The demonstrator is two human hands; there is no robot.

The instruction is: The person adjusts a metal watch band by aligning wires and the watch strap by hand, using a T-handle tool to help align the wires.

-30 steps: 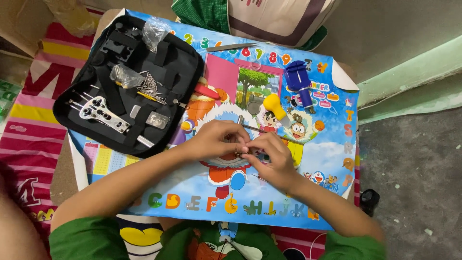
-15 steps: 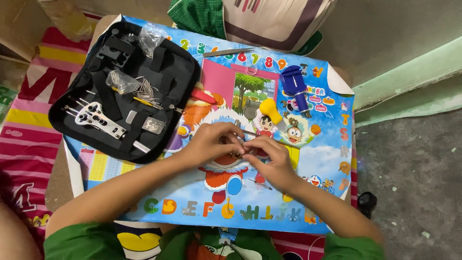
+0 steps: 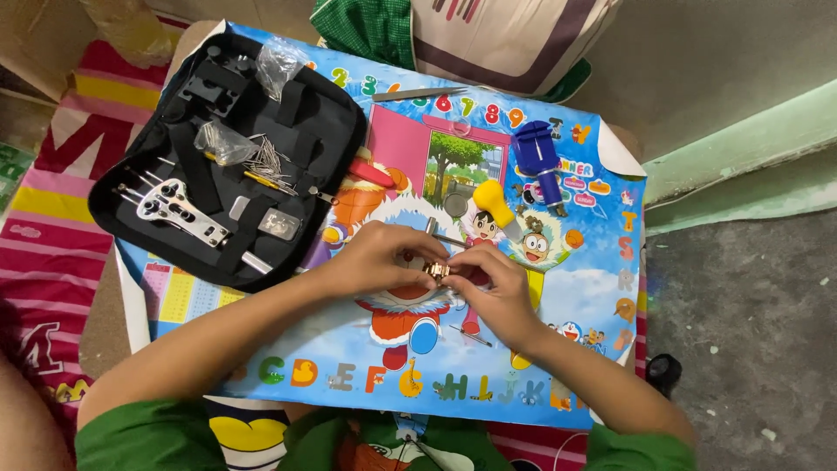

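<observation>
My left hand (image 3: 381, 255) and my right hand (image 3: 495, 290) meet over the middle of a colourful cartoon mat (image 3: 366, 375). Between the fingertips of both hands sits a small gold-coloured metal piece (image 3: 438, 271), mostly hidden by the fingers. A thin metal rod (image 3: 441, 235) lies just beyond the hands. A small hammer with a yellow head (image 3: 497, 206) rests a little further away, to the right.
An open black tool case (image 3: 228, 153) lies at the back left with a silver wrench-like tool (image 3: 180, 210), small plastic bags and loose pins. A blue tool (image 3: 540, 166) and tweezers (image 3: 418, 93) lie at the mat's far side. A striped cushion (image 3: 497, 39) sits beyond.
My hands stay together on the small gold piece, with only slight finger movement. The view has shifted a little.
</observation>
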